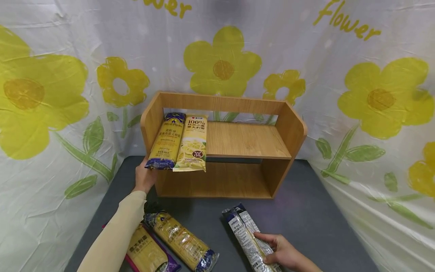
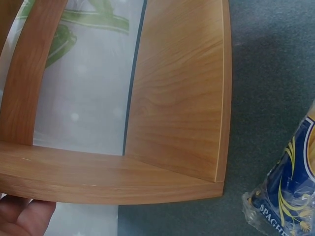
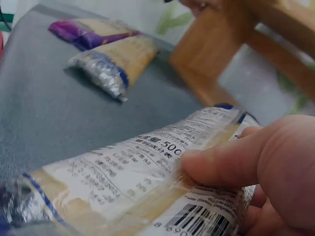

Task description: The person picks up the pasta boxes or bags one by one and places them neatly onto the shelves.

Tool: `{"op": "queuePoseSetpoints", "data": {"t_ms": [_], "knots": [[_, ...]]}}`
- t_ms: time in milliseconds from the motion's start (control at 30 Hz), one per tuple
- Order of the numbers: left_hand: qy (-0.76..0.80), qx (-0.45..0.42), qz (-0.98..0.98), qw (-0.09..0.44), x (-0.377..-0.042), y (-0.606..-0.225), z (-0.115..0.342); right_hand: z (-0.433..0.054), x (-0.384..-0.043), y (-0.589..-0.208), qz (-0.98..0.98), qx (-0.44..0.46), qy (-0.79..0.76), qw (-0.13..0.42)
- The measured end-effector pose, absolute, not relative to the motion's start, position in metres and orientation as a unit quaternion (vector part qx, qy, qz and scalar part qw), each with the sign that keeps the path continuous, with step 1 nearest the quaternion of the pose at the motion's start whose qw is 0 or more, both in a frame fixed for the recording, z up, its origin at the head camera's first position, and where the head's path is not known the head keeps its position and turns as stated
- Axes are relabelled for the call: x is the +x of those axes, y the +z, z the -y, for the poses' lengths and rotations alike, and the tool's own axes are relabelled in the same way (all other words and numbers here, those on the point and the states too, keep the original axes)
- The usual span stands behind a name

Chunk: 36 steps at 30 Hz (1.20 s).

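My left hand (image 1: 144,177) grips the left side panel of a wooden two-tier shelf (image 1: 251,138). In the left wrist view only its fingertips show, against the panel's outer edge. Close above that hand, a blue-and-gold spaghetti packet (image 1: 167,141) and a cream pasta packet (image 1: 192,143) lie side by side on the upper tier, jutting past its front. My right hand (image 1: 283,253) holds another spaghetti packet (image 3: 147,172), thumb across its printed back label. That packet is tilted over the table in front of the shelf.
A gold spaghetti packet (image 1: 183,240) and a purple-edged pasta packet (image 1: 149,251) lie on the dark table (image 1: 306,211), near my left forearm. Behind the shelf hangs a white curtain (image 1: 163,56) with yellow flowers.
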<state>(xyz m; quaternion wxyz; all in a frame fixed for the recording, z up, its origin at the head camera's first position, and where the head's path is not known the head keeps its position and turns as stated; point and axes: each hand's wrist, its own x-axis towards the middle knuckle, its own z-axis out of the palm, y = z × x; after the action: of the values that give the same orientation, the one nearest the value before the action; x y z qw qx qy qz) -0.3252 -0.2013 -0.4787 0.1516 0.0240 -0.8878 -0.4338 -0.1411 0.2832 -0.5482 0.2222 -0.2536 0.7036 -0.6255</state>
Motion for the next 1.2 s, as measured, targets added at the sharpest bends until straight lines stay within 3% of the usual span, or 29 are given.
{"op": "queuePoseSetpoints", "data": {"t_ms": [233,567,733,1000,1200], "knots": [[-0.430,0.022,0.889,0.156,-0.327,-0.475,0.206,-0.299,-0.137,-0.503,-0.677,-0.244,-0.658,0.220],[-0.419,0.020,0.891,0.172,-0.328,-0.472,0.210,-0.291,-0.153,-0.414,-0.670,-0.232,-0.684,0.174],[-0.418,0.017,0.891,0.174,-0.329,-0.474,0.211,-0.280,-0.175,-0.378,-0.619,-0.179,-0.737,0.203],[-0.435,0.025,0.886,0.159,-0.324,-0.479,0.207,-0.249,-0.216,-0.344,-0.661,-0.051,-0.732,0.159],[-0.441,0.023,0.883,0.157,-0.323,-0.482,0.202,-0.222,-0.248,-0.329,-0.687,-0.015,-0.711,0.147]]}}
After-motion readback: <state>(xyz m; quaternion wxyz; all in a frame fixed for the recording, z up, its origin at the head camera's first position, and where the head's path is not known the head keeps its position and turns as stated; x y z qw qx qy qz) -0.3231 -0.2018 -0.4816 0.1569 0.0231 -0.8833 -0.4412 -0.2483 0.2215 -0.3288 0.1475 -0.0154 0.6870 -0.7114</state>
